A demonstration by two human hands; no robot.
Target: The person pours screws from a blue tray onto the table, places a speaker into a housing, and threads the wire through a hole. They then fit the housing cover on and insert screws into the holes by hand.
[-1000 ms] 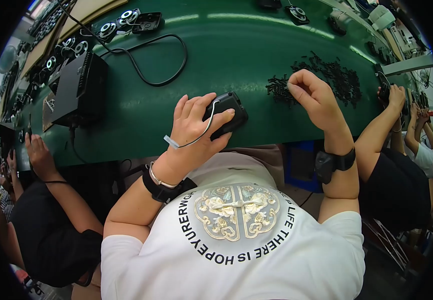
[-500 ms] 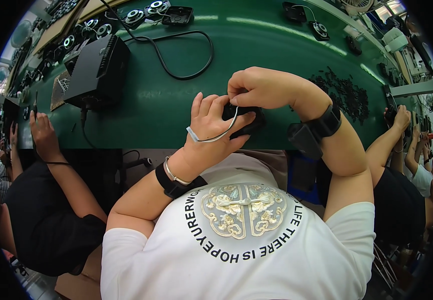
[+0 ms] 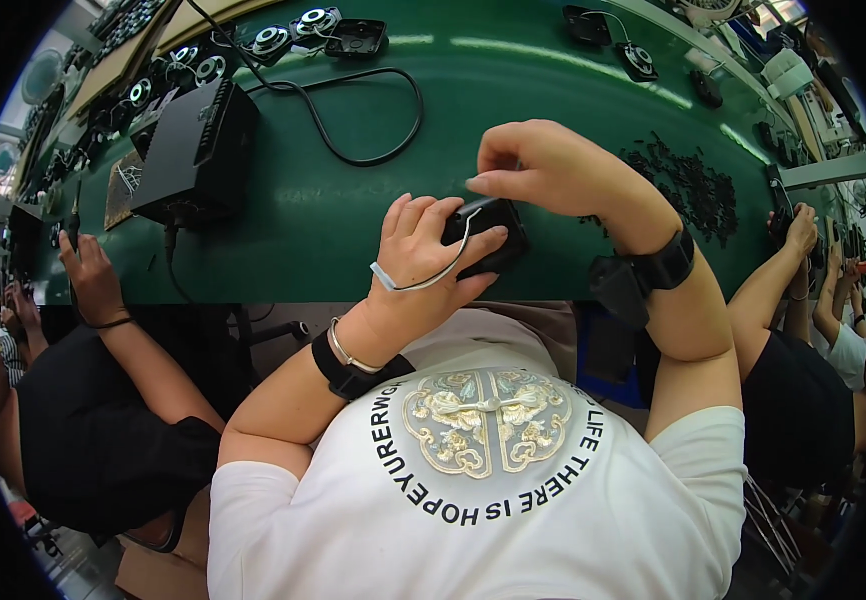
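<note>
A black speaker case (image 3: pixel 509 232) rests on the green table near its front edge. My left hand (image 3: pixel 415 240) is closed around its left side, with the thumb along the near edge and a finger across the top. From the upper end of the case a white cable (image 3: pixel 461 250) curves back over my left hand to a small pale connector (image 3: pixel 383 277). Just above the case's far right corner is my right hand (image 3: pixel 553 165), apart from it. Its fingers are curled toward the thumb, and whatever sits between the fingertips cannot be made out.
To the left stands a black box-shaped device (image 3: pixel 193 150) with a looping black cable (image 3: pixel 418 105). Round speakers (image 3: pixel 271 40) and open cases (image 3: pixel 356 38) lie at the far left. Small black parts (image 3: pixel 688 185) are heaped at the right. Co-workers' hands (image 3: pixel 93 270) are at both sides.
My right hand has lifted off the cable's end at the case and moved slightly right, uncovering more of the case top. My left hand stays on the case.
</note>
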